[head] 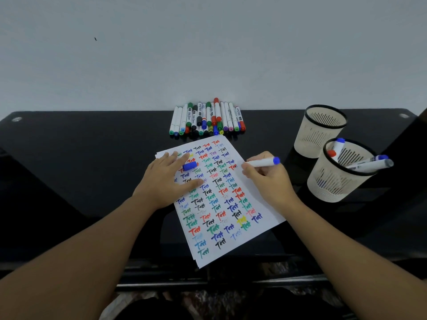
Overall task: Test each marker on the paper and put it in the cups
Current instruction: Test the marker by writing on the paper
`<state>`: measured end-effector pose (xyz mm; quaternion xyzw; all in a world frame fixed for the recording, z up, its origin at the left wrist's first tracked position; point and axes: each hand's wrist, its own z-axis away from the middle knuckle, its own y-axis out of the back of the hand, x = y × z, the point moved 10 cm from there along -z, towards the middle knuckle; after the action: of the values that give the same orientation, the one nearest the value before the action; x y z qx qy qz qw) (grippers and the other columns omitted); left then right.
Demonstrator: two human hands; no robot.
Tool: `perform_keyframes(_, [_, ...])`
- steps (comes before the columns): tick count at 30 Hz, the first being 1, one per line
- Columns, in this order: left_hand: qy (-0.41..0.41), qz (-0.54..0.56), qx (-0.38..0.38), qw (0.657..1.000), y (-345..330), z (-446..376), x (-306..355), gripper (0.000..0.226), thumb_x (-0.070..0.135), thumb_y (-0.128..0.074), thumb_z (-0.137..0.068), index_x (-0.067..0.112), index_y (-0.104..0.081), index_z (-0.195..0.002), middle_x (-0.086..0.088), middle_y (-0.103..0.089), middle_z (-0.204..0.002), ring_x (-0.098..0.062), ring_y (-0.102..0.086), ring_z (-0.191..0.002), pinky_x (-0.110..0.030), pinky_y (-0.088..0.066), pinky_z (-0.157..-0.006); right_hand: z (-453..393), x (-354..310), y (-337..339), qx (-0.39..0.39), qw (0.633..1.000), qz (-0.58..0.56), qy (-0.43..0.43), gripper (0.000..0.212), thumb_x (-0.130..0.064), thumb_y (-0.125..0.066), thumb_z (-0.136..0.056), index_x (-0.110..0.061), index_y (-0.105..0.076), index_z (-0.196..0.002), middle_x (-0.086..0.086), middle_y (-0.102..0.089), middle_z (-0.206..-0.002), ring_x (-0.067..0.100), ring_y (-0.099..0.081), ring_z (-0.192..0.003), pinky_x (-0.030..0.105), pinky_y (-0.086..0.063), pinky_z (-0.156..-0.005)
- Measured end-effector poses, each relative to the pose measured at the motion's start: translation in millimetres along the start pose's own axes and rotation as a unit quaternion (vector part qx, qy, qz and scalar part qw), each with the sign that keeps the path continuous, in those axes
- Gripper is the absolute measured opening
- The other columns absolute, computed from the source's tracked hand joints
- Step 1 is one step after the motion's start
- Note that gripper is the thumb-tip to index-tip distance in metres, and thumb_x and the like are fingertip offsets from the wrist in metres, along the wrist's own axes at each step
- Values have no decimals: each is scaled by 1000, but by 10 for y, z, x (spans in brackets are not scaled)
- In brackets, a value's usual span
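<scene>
Low centre, the paper (231, 204) is nearly filled with coloured "Test" marks, so much testing looks done. The left hand (166, 181) lies flat on it, fingers straight, a blue cap (190, 166) between them. The right hand (265, 179) grips an uncapped marker (263, 162), tip at the paper's right edge. At right, the near cup (342, 179) holds a few markers; the far cup (320, 131) looks empty. A pile (208, 118) at top centre waits.

The paper (221, 204) is covered with the word "Test" handwritten repeatedly in many colours.
</scene>
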<state>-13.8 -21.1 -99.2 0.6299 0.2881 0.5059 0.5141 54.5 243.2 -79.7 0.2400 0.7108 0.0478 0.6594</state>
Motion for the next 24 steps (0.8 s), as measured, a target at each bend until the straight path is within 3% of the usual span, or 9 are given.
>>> perform_keyframes(7, [4, 1, -8, 1000, -17, 0, -11, 103, 94, -41, -74, 42, -18, -160, 5, -10, -170, -19, -4, -157, -45, -6, -126, 8, -12, -64, -29, 999, 15, -16, 17, -36, -60, -104, -20, -64, -103, -5, -68, -92, 20, -66, -92, 43, -55, -89])
perform_keyframes(11, [2, -1, -12, 1000, -32, -13, -14, 104, 95, -40, -74, 42, -18, -160, 5, -10, -170, -19, -5, -157, -46, -6, -126, 21, -4, -98, -47, 998, 28, -23, 14, -35, -59, -105, -22, -62, -105, -5, -70, -90, 18, -67, -93, 40, -54, -89])
perform_keyframes(19, [0, -6, -11, 1000, -28, -15, -20, 104, 96, -39, -74, 42, -19, -160, 4, -12, -170, -20, -6, -157, -47, -8, -126, 24, 7, -144, -68, 996, 39, -30, 13, -35, -61, -104, -23, -64, -99, -6, -66, -98, 23, -66, -94, 50, -56, -91])
perform_keyframes(24, [0, -4, -12, 1000, -28, -16, -19, 105, 96, -39, -73, 42, -19, -160, 4, -12, -170, -20, -6, -157, -47, -8, -126, 18, 6, -111, -49, 997, 47, -25, 9, -35, -61, -104, -27, -62, -100, 0, -68, -95, 24, -65, -89, 50, -56, -86])
